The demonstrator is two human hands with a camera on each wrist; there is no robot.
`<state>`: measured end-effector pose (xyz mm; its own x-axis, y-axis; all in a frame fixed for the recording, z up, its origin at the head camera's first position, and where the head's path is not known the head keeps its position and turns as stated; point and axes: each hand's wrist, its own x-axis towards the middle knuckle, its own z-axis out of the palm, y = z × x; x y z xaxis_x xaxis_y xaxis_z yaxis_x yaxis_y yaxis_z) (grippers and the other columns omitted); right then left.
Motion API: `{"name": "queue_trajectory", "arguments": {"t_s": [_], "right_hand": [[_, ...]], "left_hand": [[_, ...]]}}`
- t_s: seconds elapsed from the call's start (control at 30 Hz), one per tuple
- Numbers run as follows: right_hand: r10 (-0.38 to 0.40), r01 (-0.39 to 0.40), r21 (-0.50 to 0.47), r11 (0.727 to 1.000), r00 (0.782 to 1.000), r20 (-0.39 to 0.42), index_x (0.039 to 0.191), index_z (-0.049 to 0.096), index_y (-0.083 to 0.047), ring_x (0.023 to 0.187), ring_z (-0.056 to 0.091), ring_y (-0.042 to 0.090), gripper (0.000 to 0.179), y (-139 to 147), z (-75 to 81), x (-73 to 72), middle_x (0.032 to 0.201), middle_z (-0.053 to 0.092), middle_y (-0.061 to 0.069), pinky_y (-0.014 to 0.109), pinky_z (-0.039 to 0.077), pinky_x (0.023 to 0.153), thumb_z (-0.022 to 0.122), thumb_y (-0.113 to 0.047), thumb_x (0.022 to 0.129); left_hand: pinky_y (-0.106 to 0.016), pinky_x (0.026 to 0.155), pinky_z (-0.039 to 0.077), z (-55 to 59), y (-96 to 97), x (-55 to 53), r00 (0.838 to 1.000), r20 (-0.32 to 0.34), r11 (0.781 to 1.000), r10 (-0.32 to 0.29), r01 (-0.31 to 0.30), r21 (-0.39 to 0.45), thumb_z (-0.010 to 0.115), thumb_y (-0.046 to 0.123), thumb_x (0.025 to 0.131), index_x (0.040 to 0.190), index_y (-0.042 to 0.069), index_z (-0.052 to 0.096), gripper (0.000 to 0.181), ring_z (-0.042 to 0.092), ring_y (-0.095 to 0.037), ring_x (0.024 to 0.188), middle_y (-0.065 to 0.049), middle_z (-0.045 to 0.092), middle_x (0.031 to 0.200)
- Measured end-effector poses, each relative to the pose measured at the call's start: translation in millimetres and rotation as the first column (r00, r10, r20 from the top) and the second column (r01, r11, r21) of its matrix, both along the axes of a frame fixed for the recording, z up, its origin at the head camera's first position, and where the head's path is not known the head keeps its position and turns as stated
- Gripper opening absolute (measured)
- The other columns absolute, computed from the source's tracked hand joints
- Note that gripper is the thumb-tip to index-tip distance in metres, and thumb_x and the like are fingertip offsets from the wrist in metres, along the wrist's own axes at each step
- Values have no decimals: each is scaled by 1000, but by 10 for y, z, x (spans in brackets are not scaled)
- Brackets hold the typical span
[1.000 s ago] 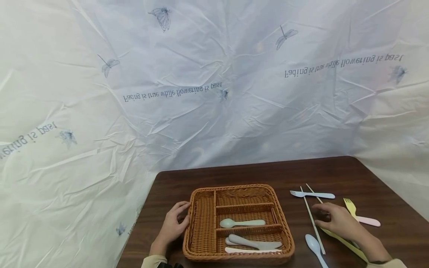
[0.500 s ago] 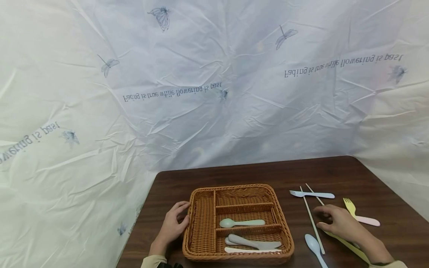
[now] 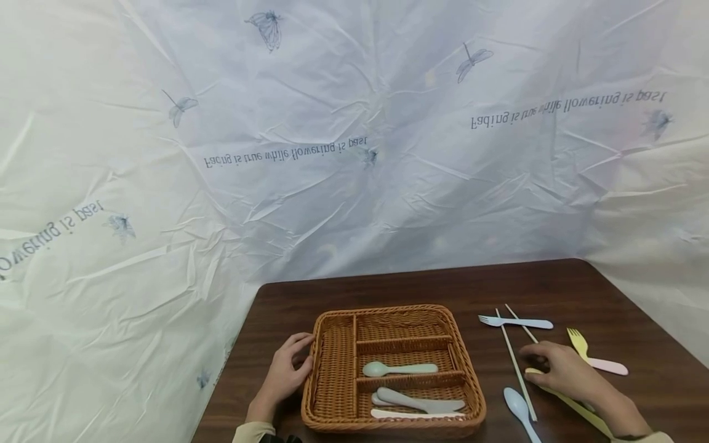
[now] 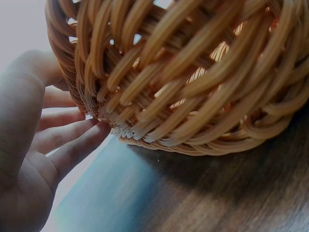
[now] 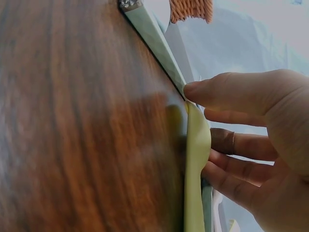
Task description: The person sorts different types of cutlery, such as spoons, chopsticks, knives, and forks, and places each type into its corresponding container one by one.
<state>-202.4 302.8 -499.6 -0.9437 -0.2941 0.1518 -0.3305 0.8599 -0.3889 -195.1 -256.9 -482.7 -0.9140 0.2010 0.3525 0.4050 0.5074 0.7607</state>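
Observation:
In the head view, my left hand (image 3: 286, 369) touches the left side of a brown wicker basket (image 3: 332, 424) with dividers. Its fingertips rest on the woven wall (image 4: 178, 92) in the left wrist view. Over the table's right side, my right hand (image 3: 565, 369) has loosely bent fingers around the rounded end of a yellow utensil (image 5: 197, 140), probably a spoon lying face down. The thumb tip is at that end, and several fingers lie along the other side; a firm grip does not show. Close by lies a pale green chopstick (image 5: 157, 46).
In the basket are a green spoon (image 3: 399, 369) and several knives (image 3: 421, 403). Right of it lie a light blue spoon (image 3: 517, 406), a blue fork (image 3: 517, 322) across two chopsticks (image 3: 512, 351), and a yellow fork (image 3: 578, 341) by a pink handle (image 3: 609, 365). Behind hangs a printed cloth (image 3: 388, 215).
My right hand has shifted slightly toward the near side, and the yellow utensil's rounded end now shows beside the thumb. My left hand and the basket have stayed in place.

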Motion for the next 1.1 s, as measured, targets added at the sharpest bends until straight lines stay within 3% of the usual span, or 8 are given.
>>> {"name": "queue_trajectory", "arguments": {"t_s": [0.3, 0.47, 0.67, 0.9, 1.1], "right_hand": [[27, -27, 10, 1000, 1000, 14, 101, 71, -15, 70, 42, -2, 39, 7, 20, 9, 88, 60, -10, 23, 39, 58, 86, -30, 69], [43, -44, 33, 998, 998, 39, 100, 71, -16, 71, 42, -2, 38, 15, 23, 19, 93, 62, -6, 23, 39, 58, 86, -32, 69], [21, -23, 40, 999, 998, 61, 98, 73, -15, 73, 46, -2, 38, 20, 34, 29, 104, 67, 3, 24, 44, 59, 87, -33, 68], [29, -30, 24, 999, 998, 60, 93, 74, -15, 68, 43, -2, 29, 34, 9, 34, 89, 62, -7, 21, 41, 56, 86, -26, 69], [66, -66, 4, 998, 997, 31, 92, 75, -13, 64, 41, -3, 27, 51, -3, 36, 85, 62, -8, 20, 37, 53, 86, -21, 69]], "left_hand": [[-33, 81, 59, -17, -4, -16, 996, -81, 1000, -22, 23, 4, 60, -7, 89, 128, -10, 58, 39, 59, -39, 114, -27, 54, 127], [-32, 80, 60, -33, -6, -19, 995, -99, 1000, -26, 26, 1, 60, -8, 89, 128, -10, 58, 38, 60, -39, 113, -28, 54, 127], [-32, 80, 59, -37, -3, -19, 996, -91, 1000, -15, 16, 8, 60, -8, 89, 127, -10, 58, 38, 59, -39, 113, -27, 54, 127], [-33, 81, 59, -30, 2, -12, 996, -85, 1000, -12, 13, 7, 60, -8, 89, 127, -10, 58, 38, 60, -38, 113, -27, 54, 127], [-30, 82, 59, -12, 5, -1, 1000, -25, 1000, -5, 6, 13, 60, -6, 90, 129, -8, 58, 39, 58, -37, 116, -25, 54, 129]]}}
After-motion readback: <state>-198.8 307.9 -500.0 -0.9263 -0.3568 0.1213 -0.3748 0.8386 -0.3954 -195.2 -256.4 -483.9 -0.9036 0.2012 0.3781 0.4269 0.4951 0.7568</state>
